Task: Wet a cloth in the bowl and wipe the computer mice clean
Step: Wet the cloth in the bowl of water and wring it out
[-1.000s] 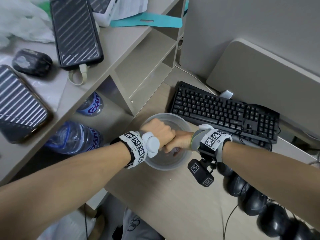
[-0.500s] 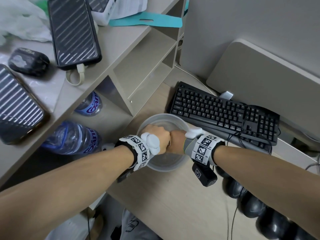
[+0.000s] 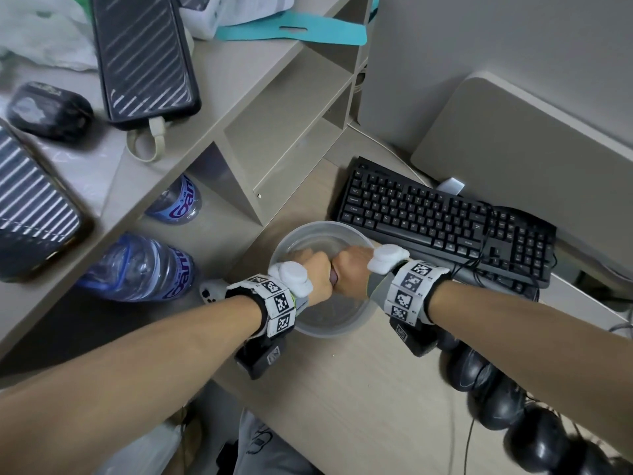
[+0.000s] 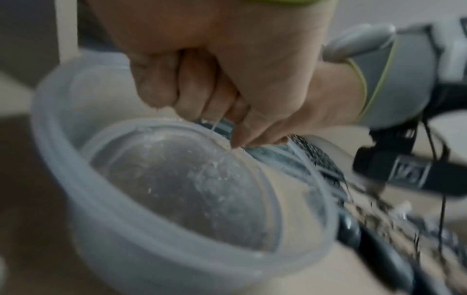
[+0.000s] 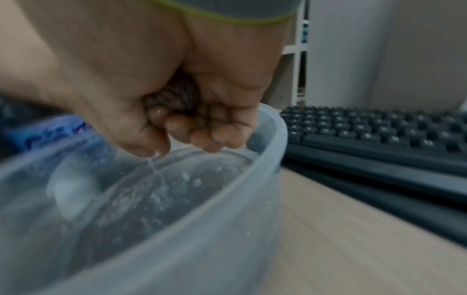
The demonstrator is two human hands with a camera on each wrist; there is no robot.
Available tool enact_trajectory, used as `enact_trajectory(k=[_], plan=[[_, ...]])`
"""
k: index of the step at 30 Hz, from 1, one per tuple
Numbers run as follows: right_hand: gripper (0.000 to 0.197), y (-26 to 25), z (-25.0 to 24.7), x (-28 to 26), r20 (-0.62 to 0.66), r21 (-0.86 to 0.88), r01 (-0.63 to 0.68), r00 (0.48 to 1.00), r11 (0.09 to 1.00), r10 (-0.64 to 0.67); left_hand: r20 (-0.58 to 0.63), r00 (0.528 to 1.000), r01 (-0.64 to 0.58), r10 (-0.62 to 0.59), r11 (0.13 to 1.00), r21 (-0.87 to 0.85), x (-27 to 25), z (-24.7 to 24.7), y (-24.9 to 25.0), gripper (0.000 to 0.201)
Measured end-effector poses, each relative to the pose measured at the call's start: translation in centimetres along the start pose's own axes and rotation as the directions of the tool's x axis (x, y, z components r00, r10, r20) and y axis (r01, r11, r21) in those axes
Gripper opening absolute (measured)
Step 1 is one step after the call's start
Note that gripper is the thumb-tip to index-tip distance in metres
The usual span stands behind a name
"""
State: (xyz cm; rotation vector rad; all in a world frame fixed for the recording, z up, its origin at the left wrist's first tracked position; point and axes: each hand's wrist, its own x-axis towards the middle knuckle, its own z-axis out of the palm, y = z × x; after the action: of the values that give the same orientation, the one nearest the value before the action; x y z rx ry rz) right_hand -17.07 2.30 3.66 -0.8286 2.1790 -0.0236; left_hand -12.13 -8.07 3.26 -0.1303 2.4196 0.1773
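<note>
Both my hands are fists pressed together over the clear plastic bowl [image 3: 329,329] of water. My left hand [image 3: 317,274] and right hand [image 3: 352,265] each grip one end of a dark, twisted wet cloth [image 5: 171,97]; only a sliver of the cloth [image 3: 333,276] shows between them in the head view. Water trickles from the fists into the bowl [image 5: 272,159]. In the left wrist view my left hand [image 4: 202,79] is curled tight above the bowl [image 4: 126,229]. Several black computer mice [image 3: 496,406] lie in a row under my right forearm.
A black keyboard [image 3: 445,221] lies just behind the bowl, with cables trailing toward the mice. Water bottles [image 3: 137,269] lie in the shelf cubby to the left. Phones [image 3: 144,53] and a dark case [image 3: 51,111] sit on the shelf top.
Both fists have stayed over the bowl gripping the cloth. The wrists have rolled, the right one turning its white pad upward, and the fists sit tighter together.
</note>
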Motion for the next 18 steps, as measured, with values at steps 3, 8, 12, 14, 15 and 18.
enact_trajectory(k=[3,8,12,14,15,18], plan=[[0.016,0.4,-0.5,-0.7,0.111,0.265,0.021,0.993,0.964,-0.052,-0.084,0.981,-0.154,0.177,0.961,0.229,-0.3,-1.0,-1.0,0.021],[0.04,1.4,-1.5,-1.1,0.228,0.615,-0.032,0.964,0.788,-0.139,-0.077,0.902,-0.348,0.425,0.819,0.456,-0.9,-2.4,-1.7,0.032],[0.031,0.9,-0.6,-0.8,0.344,0.71,-0.129,0.921,0.692,-0.181,0.018,0.86,-0.439,0.511,0.719,0.539,-1.3,-3.0,-1.2,0.028],[0.033,0.6,0.2,-1.0,0.381,0.745,-0.175,0.904,0.644,-0.196,0.04,0.841,-0.469,0.539,0.691,0.55,-1.4,-3.4,-0.9,0.025],[0.032,0.5,0.6,-1.1,0.387,0.76,-0.182,0.898,0.624,-0.21,0.046,0.835,-0.478,0.548,0.681,0.555,-1.3,-3.5,-0.8,0.024],[0.026,-0.2,0.9,-1.3,0.386,0.727,-0.154,0.898,0.669,-0.213,0.069,0.839,-0.474,0.54,0.661,0.581,-1.3,-3.4,-0.5,0.021]])
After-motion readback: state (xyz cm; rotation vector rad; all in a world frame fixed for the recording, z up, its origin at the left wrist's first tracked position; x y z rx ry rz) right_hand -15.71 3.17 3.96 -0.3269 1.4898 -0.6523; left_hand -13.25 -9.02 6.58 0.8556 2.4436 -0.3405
